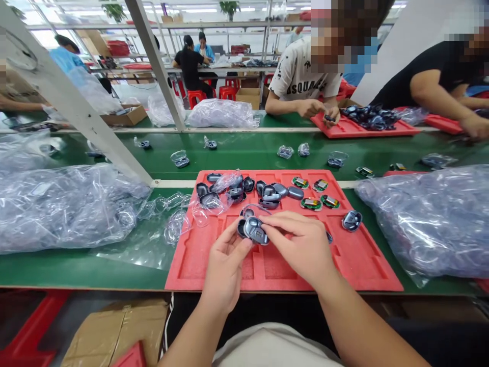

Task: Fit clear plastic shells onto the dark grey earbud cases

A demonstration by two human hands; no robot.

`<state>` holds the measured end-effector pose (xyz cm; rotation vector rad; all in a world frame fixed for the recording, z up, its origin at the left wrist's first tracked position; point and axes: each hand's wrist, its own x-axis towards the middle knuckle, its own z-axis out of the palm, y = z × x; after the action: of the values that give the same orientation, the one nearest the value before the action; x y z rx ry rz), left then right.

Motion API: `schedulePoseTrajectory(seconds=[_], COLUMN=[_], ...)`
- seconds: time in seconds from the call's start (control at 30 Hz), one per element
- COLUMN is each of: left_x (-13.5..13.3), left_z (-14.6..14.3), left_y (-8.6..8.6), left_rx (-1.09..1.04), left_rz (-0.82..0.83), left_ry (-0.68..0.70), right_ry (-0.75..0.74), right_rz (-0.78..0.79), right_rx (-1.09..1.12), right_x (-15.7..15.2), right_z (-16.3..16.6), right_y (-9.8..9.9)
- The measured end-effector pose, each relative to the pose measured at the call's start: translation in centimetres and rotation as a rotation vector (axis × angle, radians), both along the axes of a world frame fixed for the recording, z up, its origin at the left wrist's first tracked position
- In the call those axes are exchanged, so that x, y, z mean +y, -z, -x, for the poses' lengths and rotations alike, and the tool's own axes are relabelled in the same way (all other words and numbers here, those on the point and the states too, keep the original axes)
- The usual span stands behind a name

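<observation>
Both my hands meet over a red moulded tray (367, 265) and grip one small dark blue-grey earbud case (255, 230). My left hand (223, 270) pinches it from below and the left. My right hand (301, 244) closes on it from the right, fingers curled over its edge. Behind them on the tray lies a heap of several more dark cases (267, 192), some in clear plastic wrap (214, 199). Several small green-rimmed circuit parts (311, 204) lie to the right of the heap, and one lone case (351, 220) sits further right.
Big clear plastic bags lie left (64, 209) and right (431, 224) of the tray. A green conveyor belt (248, 153) behind carries scattered small bagged parts. Across it, two other people work at a second red tray (362, 127). A white slanted frame post (76, 107) crosses the left.
</observation>
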<state>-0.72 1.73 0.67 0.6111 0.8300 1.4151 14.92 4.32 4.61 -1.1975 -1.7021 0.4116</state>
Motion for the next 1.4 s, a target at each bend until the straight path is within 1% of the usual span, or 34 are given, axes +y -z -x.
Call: schedulePoseTrajectory(seconds=[0.1, 0.4, 0.57, 0.7, 0.83, 0.93, 1.07, 1.17, 1.2, 1.27, 1.33, 1.37, 1.4], left_x=[0.0, 0.1, 0.2, 0.2, 0.2, 0.4, 0.9, 1.2, 1.3, 1.4, 1.4, 1.4, 1.4], left_z=[0.0, 0.3, 0.2, 0.1, 0.1, 0.0, -0.1, 0.0, 0.0, 0.1, 0.1, 0.1, 0.0], left_y=[0.0, 0.5, 0.4, 0.2, -0.1, -0.4, -0.7, -0.9, -1.0, -1.0, -1.0, -1.0, -0.9], left_rx=[0.032, 0.091, 0.096, 0.087, 0.077, 0.085, 0.100, 0.097, 0.099, 0.107, 0.113, 0.114, 0.114], left_rz=[0.003, -0.043, -0.031, -0.015, -0.021, -0.012, 0.056, 0.061, 0.055, 0.045, 0.038, 0.033, 0.026], left_ry=[-0.009, -0.009, 0.005, 0.016, 0.024, 0.007, -0.063, -0.101, -0.113, -0.133, -0.144, -0.143, -0.141], right_ry=[0.015, -0.008, 0.028, 0.031, 0.067, 0.081, 0.049, -0.041, -0.050, 0.014, 0.079, 0.067, 0.022], right_rz=[-0.056, -0.099, -0.095, -0.175, -0.237, -0.283, -0.335, -0.347, -0.336, -0.246, -0.027, 0.111, 0.246], right_rx=[-0.029, -0.064, -0.066, -0.116, -0.211, -0.240, -0.186, -0.104, -0.057, 0.086, 0.289, 0.391, 0.480], right_x=[0.2, 0.4, 0.2, 0.1, 0.2, 0.4, 0.5, 0.3, 0.2, 0.0, 0.1, 0.2, 0.4], right_z=[0.7, 0.6, 0.8, 1.1, 1.2, 1.3, 1.4, 1.5, 1.6, 1.7, 1.9, 2.0, 2.1], right_y=[0.2, 0.5, 0.6, 0.9, 1.2, 1.3, 1.4, 1.8, 2.0, 2.4, 2.8, 2.9, 2.9])
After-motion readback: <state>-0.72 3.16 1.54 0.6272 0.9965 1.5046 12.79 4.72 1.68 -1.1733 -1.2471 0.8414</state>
